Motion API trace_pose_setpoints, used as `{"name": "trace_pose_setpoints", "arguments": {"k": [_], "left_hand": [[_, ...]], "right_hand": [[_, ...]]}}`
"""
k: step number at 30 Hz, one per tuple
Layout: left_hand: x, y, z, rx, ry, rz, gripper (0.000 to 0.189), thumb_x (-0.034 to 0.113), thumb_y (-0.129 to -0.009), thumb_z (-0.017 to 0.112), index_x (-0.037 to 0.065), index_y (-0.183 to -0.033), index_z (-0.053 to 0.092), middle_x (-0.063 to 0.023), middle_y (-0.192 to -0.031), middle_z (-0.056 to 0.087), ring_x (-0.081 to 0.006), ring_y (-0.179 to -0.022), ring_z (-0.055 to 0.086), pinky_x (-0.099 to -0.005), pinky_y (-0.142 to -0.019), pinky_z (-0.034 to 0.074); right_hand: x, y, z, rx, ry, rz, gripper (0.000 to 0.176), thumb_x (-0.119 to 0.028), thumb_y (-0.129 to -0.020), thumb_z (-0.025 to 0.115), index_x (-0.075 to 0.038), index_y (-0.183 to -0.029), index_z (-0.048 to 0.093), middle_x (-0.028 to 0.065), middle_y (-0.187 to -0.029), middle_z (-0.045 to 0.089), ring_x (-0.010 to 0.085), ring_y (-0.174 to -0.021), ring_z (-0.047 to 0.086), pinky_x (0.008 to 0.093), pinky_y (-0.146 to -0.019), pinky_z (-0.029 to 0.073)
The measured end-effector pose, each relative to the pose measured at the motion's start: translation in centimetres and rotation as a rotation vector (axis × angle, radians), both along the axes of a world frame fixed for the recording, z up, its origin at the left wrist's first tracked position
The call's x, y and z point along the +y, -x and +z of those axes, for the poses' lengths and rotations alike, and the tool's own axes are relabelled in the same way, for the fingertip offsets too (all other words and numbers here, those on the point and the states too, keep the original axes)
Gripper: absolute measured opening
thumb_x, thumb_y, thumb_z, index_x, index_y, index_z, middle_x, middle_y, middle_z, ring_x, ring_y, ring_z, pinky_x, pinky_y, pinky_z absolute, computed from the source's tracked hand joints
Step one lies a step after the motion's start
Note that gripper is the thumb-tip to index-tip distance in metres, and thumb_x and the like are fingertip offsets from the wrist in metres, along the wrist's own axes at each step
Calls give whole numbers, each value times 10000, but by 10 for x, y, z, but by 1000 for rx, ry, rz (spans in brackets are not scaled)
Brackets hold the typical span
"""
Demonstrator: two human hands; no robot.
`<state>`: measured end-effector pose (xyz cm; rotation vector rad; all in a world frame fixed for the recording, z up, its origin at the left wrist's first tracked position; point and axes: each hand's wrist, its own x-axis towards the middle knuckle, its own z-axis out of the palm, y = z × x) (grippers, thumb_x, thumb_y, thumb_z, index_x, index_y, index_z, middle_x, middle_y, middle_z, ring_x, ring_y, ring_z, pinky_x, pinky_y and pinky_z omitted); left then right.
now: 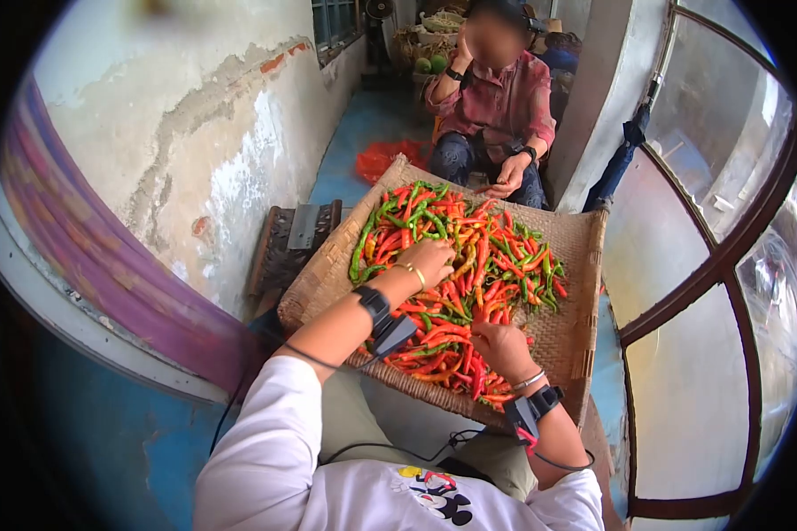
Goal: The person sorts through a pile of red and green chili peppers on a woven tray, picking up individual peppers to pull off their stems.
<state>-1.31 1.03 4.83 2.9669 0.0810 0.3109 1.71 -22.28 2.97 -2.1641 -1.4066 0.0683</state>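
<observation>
A large heap of chili peppers [429, 341], mostly red with some green and orange ones, lies on a woven bamboo tray [568, 332] in front of me. My left hand [429, 262] reaches into the upper middle of the heap. Its fingers are curled down among the peppers, and the tips are hidden. Lower and to the right, my right hand [503, 349] is closed just above the heap, with what looks like a red chili pepper between thumb and fingers. Both wrists wear a bracelet and a black strapped device.
Across the tray sits another person [496, 102], one hand at the head, the other by the tray's far edge. A red plastic bag [388, 161] lies on the blue floor. A dark umbrella [624, 150] hangs by the glass panels at right. A purple curtain [106, 239] hangs at left.
</observation>
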Motion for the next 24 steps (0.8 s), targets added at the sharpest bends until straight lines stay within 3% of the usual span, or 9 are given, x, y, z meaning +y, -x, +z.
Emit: {"name": "trace_pose_setpoints", "arguments": {"k": [4,10,15,18,24], "left_hand": [[11,-43,-19,-87,-123,62,247,158,-818,490,69,-1045,531,-83,-1105,506,-254,-1030,460,-361,-886,395],[21,-57,-41,63,-279,192,253,110,-821,442,83,-1053,539,-42,-1179,442,-254,-1069,415,-370,-894,383],[23,-57,-47,139,-300,223,199,127,-828,460,62,-981,570,-59,-1084,481,-251,-1039,448,-369,-829,430],[32,-61,-60,-10,-107,293,159,144,-831,470,43,-880,583,-76,-1022,505,-262,-966,498,-378,-783,457],[20,-32,-37,-207,-292,81,117,142,-790,500,51,-814,569,-93,-886,531,-257,-808,557,-336,-660,500]], "right_hand": [[2,-1,-7,79,-31,39,150,-205,-752,578,-58,-749,607,126,-654,598,300,-610,585,391,-558,472],[5,6,-21,126,14,100,153,-204,-742,583,-55,-766,607,135,-665,599,302,-621,586,392,-562,471],[5,7,-15,138,11,100,154,-209,-741,584,-59,-769,609,135,-668,599,306,-624,585,396,-559,469],[6,4,-22,134,8,83,148,-207,-741,585,-64,-770,612,130,-668,600,303,-624,587,393,-559,471],[6,2,-14,102,-97,-36,111,-172,-739,596,-65,-761,610,124,-666,601,292,-625,591,373,-556,475]]}}
